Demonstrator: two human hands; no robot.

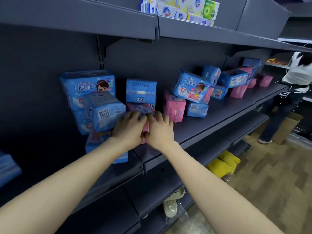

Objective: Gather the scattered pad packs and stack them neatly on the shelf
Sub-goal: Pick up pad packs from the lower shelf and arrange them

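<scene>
Left hand point(130, 127) and right hand point(159, 130) are gripping a pink pack point(132, 106); tugging it could topple the blue pack point(141, 90) perched above them.

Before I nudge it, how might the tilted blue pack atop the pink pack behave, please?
The tilted blue pack rests askew on the pink pack, so it would probably slide off. Its puffy, glossy wrapper suggests it is soft, light and slippery.
</scene>
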